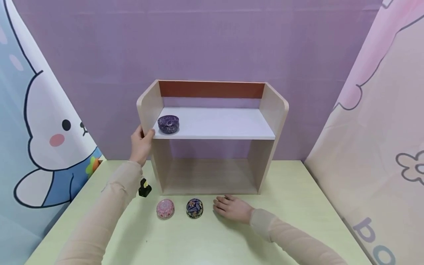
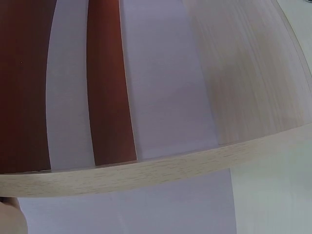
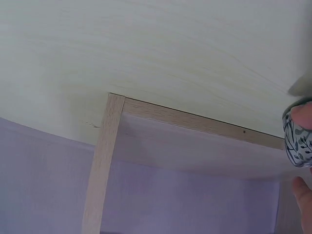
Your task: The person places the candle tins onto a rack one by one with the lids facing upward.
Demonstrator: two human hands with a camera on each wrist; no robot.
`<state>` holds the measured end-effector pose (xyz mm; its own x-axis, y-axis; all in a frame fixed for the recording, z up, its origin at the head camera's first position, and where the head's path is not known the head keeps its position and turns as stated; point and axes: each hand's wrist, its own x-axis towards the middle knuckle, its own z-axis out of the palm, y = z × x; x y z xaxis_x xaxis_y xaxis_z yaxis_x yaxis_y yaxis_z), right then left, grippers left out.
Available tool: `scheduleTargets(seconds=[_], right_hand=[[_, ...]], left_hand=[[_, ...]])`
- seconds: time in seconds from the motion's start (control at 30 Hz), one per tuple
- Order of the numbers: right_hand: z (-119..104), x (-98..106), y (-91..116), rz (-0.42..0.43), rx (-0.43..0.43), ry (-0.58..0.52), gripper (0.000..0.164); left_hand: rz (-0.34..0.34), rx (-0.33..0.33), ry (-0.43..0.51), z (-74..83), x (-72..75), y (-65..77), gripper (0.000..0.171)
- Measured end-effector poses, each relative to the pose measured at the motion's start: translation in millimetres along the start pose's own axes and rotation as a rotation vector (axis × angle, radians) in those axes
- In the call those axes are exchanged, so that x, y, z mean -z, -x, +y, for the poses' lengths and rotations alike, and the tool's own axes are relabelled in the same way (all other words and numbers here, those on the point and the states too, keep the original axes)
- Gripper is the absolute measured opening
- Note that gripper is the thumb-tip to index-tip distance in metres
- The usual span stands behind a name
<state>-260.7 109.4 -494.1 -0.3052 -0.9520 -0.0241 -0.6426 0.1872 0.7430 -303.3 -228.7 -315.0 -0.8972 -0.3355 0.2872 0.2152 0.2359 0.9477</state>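
My left hand (image 1: 141,145) grips the left side panel (image 1: 148,105) of a small wooden shelf unit, thumb in front at the height of the white upper shelf (image 1: 218,125). Part of that hand shows at the lower left of the left wrist view. Low before the unit's bottom front edge, my right hand (image 1: 233,209) holds a small round white tin (image 3: 298,141) with a dark leaf pattern, which it hides in the head view. A purple patterned tin (image 1: 168,124) sits at the left of the upper shelf.
On the pale table (image 1: 185,243), a pink patterned tin (image 1: 165,209) and a dark blue floral tin (image 1: 194,208) lie left of my right hand. A small black object (image 1: 144,188) shows beside the left sleeve. Printed cloths hang at both sides, a purple cloth (image 1: 212,40) behind.
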Motion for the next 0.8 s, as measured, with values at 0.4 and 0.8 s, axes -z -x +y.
scheduleTargets(seconds=[0.4,0.8], right_hand=[[-5.4,-16.2,-9.1,0.173,-0.007,0.03,0.033],[1.5,-14.8,-8.3,0.181,0.006,0.059,0.027]], left_hand=[[0.012,0.005,0.016,0.5,-0.6,0.4,0.046],[0.017,0.003,0.022,0.6,-1.1,-0.4,0.045]])
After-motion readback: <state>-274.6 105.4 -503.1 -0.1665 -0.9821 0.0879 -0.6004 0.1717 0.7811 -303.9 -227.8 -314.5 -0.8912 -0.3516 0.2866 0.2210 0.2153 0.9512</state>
